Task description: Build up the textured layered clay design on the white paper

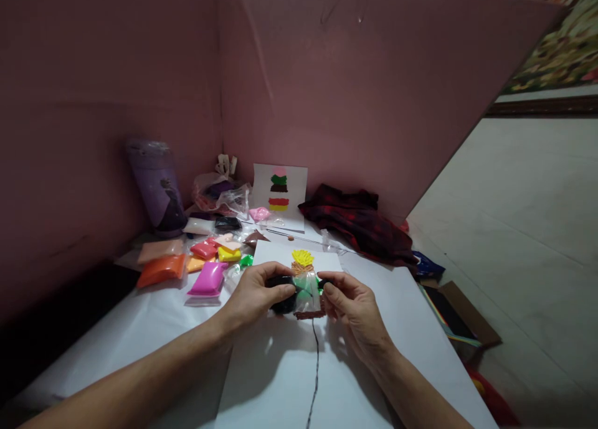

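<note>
A small clear plastic bag [307,295] with black clay [283,303] in its left part is stretched between my two hands above the paper. My left hand [255,292] is closed, thumb and fingers pinching the bag's dark end. My right hand [357,304] pinches the other end, where a dark bit shows at the fingertips; I cannot tell if it is loose clay. Behind the bag, yellow clay strands [303,258] and an orange-brown band lie on a white sheet [273,253]. Green and brown parts show partly. A thin twisted black strand [316,360] runs down the sheet toward me.
Packets of coloured clay, including a magenta packet [208,279] and an orange packet [161,271], lie at left. A purple container [156,189] stands behind them. A card with coloured patches [299,183] leans against the wall; dark red checked cloth [357,220] lies right of it.
</note>
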Demonstrator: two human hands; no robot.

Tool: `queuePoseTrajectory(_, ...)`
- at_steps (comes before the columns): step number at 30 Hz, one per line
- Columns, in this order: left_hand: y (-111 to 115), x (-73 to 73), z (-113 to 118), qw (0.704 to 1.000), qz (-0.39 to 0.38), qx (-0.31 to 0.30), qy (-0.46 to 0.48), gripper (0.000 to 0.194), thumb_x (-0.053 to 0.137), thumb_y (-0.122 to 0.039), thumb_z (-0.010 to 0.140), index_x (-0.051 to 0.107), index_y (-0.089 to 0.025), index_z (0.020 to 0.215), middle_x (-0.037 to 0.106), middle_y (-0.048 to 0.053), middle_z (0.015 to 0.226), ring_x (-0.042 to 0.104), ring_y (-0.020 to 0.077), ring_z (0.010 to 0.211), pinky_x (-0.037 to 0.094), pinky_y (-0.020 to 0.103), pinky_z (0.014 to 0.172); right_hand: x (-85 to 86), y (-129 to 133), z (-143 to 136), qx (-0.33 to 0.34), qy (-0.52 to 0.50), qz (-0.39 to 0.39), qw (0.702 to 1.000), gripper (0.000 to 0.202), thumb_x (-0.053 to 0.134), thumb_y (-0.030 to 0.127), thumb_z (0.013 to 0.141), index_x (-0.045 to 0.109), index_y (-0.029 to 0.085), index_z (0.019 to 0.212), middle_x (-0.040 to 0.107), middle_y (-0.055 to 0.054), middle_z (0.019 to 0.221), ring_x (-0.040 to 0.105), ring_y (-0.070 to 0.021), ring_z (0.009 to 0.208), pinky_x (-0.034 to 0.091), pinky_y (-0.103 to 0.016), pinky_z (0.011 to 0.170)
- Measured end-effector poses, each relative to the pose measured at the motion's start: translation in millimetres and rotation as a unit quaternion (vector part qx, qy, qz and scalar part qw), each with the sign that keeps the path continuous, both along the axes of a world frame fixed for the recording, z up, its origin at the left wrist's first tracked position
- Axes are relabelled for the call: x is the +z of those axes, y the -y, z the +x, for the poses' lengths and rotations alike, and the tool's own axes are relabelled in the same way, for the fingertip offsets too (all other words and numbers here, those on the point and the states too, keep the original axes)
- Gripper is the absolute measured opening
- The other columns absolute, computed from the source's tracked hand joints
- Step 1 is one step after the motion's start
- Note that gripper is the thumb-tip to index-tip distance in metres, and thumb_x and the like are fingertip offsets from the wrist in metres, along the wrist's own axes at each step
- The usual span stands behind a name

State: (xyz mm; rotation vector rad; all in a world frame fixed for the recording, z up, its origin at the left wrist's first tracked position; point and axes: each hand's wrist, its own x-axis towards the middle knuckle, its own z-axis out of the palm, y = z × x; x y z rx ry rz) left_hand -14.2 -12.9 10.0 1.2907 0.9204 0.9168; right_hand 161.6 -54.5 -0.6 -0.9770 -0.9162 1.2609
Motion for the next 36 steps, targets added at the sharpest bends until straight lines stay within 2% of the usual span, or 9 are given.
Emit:
queuePoseTrajectory(4, 0.5, 0.1, 0.0, 1.000, 0.002, -0.008, 0.003, 0.027, 0.074, -0.026, 0.059, 0.066, -0.012, 0.081, 0.062, 0.001, 0.065, 0.054, 0.0113, 0.055, 0.044, 0.022, 0.051, -0.3, -0.5, -0.2, -0.006, -0.004, -0.013, 1.000, 0.025, 0.080, 0.029, 0.061, 0.065, 0.016, 0.075, 0.057, 0.003, 0.059, 0.046, -0.0073, 0.044, 0.033, -0.018, 0.037)
queuePoseTrajectory(11, -0.6, -1.6, -0.9, 1.000, -0.013, -0.014, 0.005, 0.031, 0.073, -0.030, 0.061, 0.065, -0.011, 0.084, 0.062, 0.001, 0.065, 0.054, 0.0104, 0.053, 0.043, 0.021, 0.047, -4.7, -1.2, 2.7, 0.013, 0.028, -0.022, 0.999, 0.023, 0.076, 0.031, 0.067, 0.067, 0.015, 0.079, 0.058, 0.002, 0.052, 0.048, -0.0075, 0.043, 0.039, -0.019, 0.041)
queuePoseTrajectory(18, 0.3, 1.6, 1.2, 1.000, -0.011, -0.015, -0.011, 0.029, 0.073, -0.028, 0.060, 0.064, -0.011, 0.081, 0.061, 0.000, 0.060, 0.052, 0.0105, 0.049, 0.042, 0.021, 0.045, -2.7, 1.1, 0.1, 0.019, 0.106, 0.064, 0.992, 0.018, 0.070, 0.033, 0.072, 0.073, 0.018, 0.081, 0.062, -0.004, 0.085, 0.051, -0.0076, 0.048, 0.043, -0.022, 0.041)
queuePoseTrajectory(21, 1.0, 2.2, 1.0, 1.000, -0.010, -0.012, -0.013, 0.027, 0.072, -0.027, 0.060, 0.064, -0.012, 0.081, 0.061, 0.000, 0.061, 0.053, 0.0104, 0.050, 0.042, 0.021, 0.046, -0.6, 1.5, -0.4, 0.011, 0.092, 0.039, 0.995, 0.016, 0.074, 0.029, 0.069, 0.070, 0.016, 0.078, 0.062, -0.002, 0.069, 0.050, -0.0086, 0.048, 0.040, -0.020, 0.040)
queuePoseTrajectory(25, 2.2, 1.7, 1.0, 1.000, -0.010, -0.015, -0.016, 0.028, 0.071, -0.027, 0.060, 0.064, -0.012, 0.082, 0.060, 0.000, 0.060, 0.053, 0.0110, 0.050, 0.043, 0.022, 0.045, -1.1, -0.4, 1.4, -0.015, 0.102, 0.013, 0.995, 0.018, 0.076, 0.029, 0.067, 0.066, 0.014, 0.067, 0.053, 0.002, 0.048, 0.045, -0.0080, 0.043, 0.035, -0.019, 0.039)
queuePoseTrajectory(27, 2.5, 1.5, 1.4, 1.000, -0.010, -0.021, -0.018, 0.027, 0.071, -0.026, 0.061, 0.064, -0.011, 0.082, 0.060, -0.001, 0.058, 0.052, 0.0107, 0.048, 0.043, 0.022, 0.045, -2.7, -1.1, 2.6, -0.002, 0.120, 0.021, 0.993, 0.017, 0.075, 0.030, 0.068, 0.068, 0.014, 0.067, 0.052, 0.002, 0.049, 0.043, -0.0071, 0.043, 0.033, -0.019, 0.038)
queuePoseTrajectory(29, 2.2, 1.4, 1.5, 1.000, -0.011, -0.022, -0.013, 0.027, 0.071, -0.026, 0.060, 0.064, -0.011, 0.081, 0.060, -0.001, 0.058, 0.053, 0.0105, 0.048, 0.043, 0.022, 0.046, -4.5, -1.1, 3.4, 0.016, 0.138, 0.043, 0.989, 0.016, 0.073, 0.030, 0.069, 0.072, 0.015, 0.072, 0.055, 0.001, 0.059, 0.042, -0.0059, 0.044, 0.033, -0.018, 0.037)
queuePoseTrajectory(32, 1.0, 1.1, 0.9, 1.000, -0.005, -0.013, -0.007, 0.027, 0.072, -0.026, 0.061, 0.064, -0.011, 0.081, 0.061, 0.000, 0.061, 0.054, 0.0107, 0.050, 0.044, 0.023, 0.048, -6.5, 0.2, 2.7, 0.035, 0.144, 0.063, 0.987, 0.017, 0.073, 0.030, 0.070, 0.075, 0.019, 0.082, 0.058, -0.001, 0.076, 0.041, -0.0040, 0.045, 0.037, -0.019, 0.037)
queuePoseTrajectory(36, 0.2, 0.3, -0.5, 1.000, -0.003, -0.004, -0.002, 0.028, 0.071, -0.027, 0.063, 0.063, -0.012, 0.085, 0.063, 0.001, 0.062, 0.055, 0.0117, 0.052, 0.045, 0.024, 0.051, -4.6, 2.7, -0.6, 0.042, 0.067, 0.042, 0.996, 0.017, 0.071, 0.030, 0.073, 0.072, 0.018, 0.085, 0.058, -0.001, 0.073, 0.038, -0.0045, 0.047, 0.052, -0.026, 0.048)
